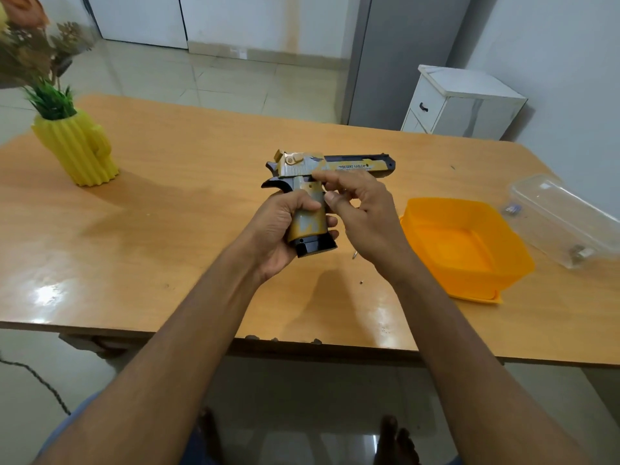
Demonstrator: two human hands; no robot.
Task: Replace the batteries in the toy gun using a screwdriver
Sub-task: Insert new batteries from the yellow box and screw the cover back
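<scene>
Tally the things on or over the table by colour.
Yellow or gold: 2, cactus vase and toy gun
Orange: 1, tub
Clear: 1, lid
Small metal bits: 2, and
Total: 6

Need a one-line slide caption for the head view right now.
Left hand grips the toy gun by its handle above the wooden table; right hand fingers its trigger area.

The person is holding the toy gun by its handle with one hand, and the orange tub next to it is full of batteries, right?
Not quite. The left hand does hold the toy gun by its handle, but the head view shows the orange tub with nothing in it.
</scene>
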